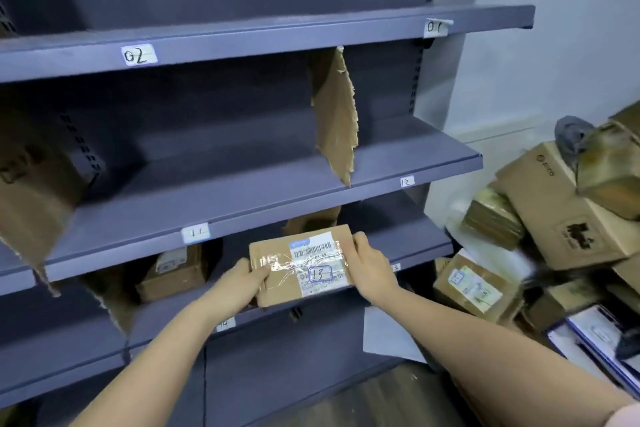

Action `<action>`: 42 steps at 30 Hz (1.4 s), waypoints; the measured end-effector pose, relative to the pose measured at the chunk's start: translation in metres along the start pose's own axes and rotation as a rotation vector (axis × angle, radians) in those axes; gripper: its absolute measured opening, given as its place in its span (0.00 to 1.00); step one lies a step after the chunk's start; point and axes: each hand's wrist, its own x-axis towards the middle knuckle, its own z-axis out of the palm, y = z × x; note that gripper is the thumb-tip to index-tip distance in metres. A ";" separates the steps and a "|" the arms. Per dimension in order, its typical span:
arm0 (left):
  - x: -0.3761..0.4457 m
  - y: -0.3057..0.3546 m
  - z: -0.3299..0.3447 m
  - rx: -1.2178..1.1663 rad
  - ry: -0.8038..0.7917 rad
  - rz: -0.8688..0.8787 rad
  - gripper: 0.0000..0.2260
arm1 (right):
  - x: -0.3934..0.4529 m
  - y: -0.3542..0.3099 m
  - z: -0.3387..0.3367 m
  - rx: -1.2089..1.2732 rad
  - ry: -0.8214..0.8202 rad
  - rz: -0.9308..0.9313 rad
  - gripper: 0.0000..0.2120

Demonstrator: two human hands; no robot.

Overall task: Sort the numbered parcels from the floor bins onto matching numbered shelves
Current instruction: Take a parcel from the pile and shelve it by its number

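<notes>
I hold a flat brown cardboard parcel (277,284) with a white shipping label and a handwritten "13" in a blue box. My left hand (244,282) grips its left edge and my right hand (370,263) grips its right edge. The parcel hovers in front of the third blue shelf (426,246), between the tag "14" (225,323) lower left and a small tag (396,267) at its right that I cannot read clearly. Higher shelf edges carry the tags "11" (196,233), "12" (407,181), "02" (138,54) and "01" (435,26).
Torn cardboard dividers (337,114) split the shelves into bays. Another brown parcel (173,274) lies in the bay left of my hands. A heap of cardboard boxes (554,211) and white mailers (595,336) fills the floor at the right.
</notes>
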 end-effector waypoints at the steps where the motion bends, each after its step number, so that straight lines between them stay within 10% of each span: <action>1: 0.009 0.005 0.009 0.005 -0.031 0.011 0.08 | 0.003 0.009 -0.004 0.008 0.016 0.030 0.19; 13: 0.075 0.046 0.136 -0.006 -0.207 0.045 0.11 | 0.031 0.104 -0.059 0.015 0.214 0.184 0.22; 27: 0.178 0.071 0.269 -0.346 0.473 -0.284 0.17 | 0.175 0.190 -0.065 0.201 -0.201 0.065 0.17; 42: 0.318 0.017 0.284 -0.422 0.619 -0.097 0.28 | 0.326 0.205 0.050 0.196 -0.153 -0.094 0.18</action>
